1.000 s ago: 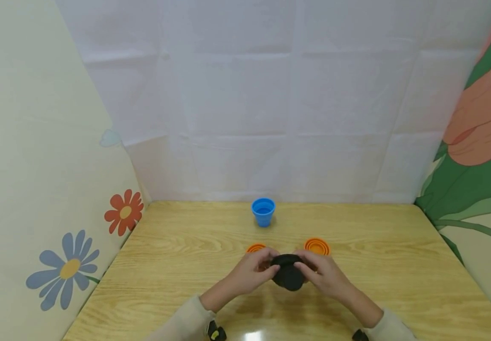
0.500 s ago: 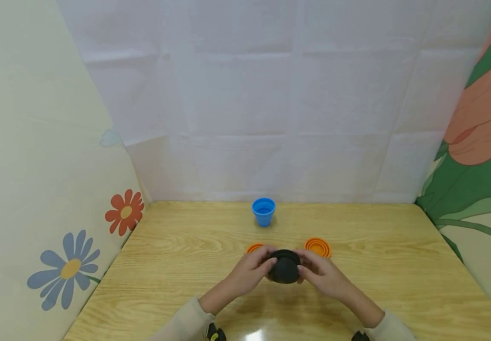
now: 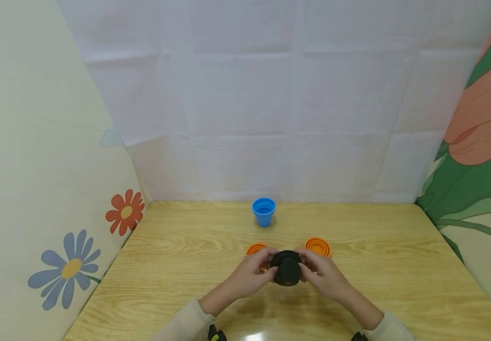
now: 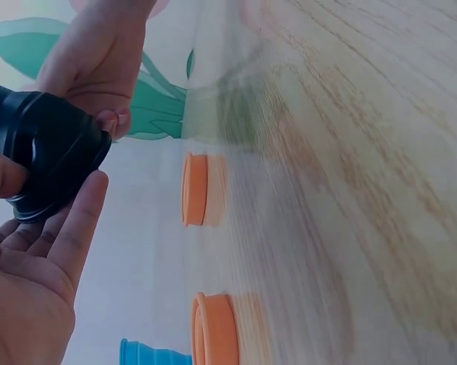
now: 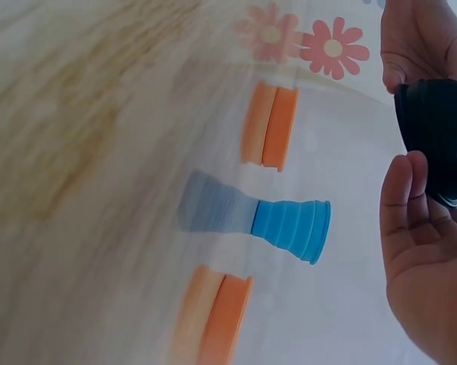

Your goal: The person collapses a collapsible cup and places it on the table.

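Observation:
Both hands hold a black collapsible cup (image 3: 288,271) above the near middle of the table, its narrower end tilted toward me. The left hand (image 3: 250,274) grips its left side, thumb in front and fingers behind. On the other side, the right hand (image 3: 327,278) grips it the same way. The left wrist view shows stepped rings on the black cup (image 4: 57,148), which is at least partly extended. In the right wrist view, fingers cover part of the black cup (image 5: 435,125).
A blue collapsible cup (image 3: 264,214) stands extended toward the back of the wooden table (image 3: 186,237). Two flattened orange collapsible cups lie nearer: the right orange cup (image 3: 318,247) beyond the right hand, the left orange cup (image 3: 255,248) partly behind the left hand. A white cloth (image 3: 237,104) hangs behind.
The black cup has tilted and shifted slightly between the hands; its narrow end swung up, then partly down again. Thumbs and fingers have shifted a little on it. The other cups stay put.

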`<state>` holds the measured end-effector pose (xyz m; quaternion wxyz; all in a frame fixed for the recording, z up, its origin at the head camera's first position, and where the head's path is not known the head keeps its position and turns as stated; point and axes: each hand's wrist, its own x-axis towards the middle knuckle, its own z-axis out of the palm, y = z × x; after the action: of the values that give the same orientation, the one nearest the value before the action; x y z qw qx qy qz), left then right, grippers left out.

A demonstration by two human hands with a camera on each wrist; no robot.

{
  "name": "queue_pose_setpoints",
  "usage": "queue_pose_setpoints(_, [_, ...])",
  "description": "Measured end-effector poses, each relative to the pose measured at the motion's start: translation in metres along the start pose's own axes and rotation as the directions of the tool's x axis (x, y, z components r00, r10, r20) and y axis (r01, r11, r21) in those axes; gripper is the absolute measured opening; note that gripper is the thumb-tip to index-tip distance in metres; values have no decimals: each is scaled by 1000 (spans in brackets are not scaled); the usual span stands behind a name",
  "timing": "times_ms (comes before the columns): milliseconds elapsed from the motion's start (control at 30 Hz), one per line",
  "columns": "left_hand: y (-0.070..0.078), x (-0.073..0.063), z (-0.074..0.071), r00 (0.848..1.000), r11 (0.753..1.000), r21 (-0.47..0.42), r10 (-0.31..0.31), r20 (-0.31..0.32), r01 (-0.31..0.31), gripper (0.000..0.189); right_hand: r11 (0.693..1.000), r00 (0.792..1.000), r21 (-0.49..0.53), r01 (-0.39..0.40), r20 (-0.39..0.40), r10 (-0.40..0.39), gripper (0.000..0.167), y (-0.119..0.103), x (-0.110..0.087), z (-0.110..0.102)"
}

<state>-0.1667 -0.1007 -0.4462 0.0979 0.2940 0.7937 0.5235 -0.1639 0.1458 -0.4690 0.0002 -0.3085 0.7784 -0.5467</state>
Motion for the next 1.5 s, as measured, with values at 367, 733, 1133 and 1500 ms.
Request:
queue_pose_setpoints(367, [0, -1, 1, 1000, 999, -29, -15, -9, 15, 32, 999, 1000, 44, 23, 19, -24, 32, 0, -1, 0])
queue_pose_setpoints(733, [1, -4, -2, 999, 991, -130, 13, 37, -8, 26, 986, 991, 159, 43, 117, -62, 30, -3, 0, -1])
queue_pose_setpoints(1133, [-1, 1, -2, 998, 993, -107, -35, 43, 40, 28, 995, 995, 96, 41, 92, -49, 34, -1, 2, -3])
queue_pose_setpoints(1500, [0, -2, -1, 998, 994, -92, -64, -12, 63, 22, 974, 986, 203, -103, 148, 73, 41, 2, 0, -5])
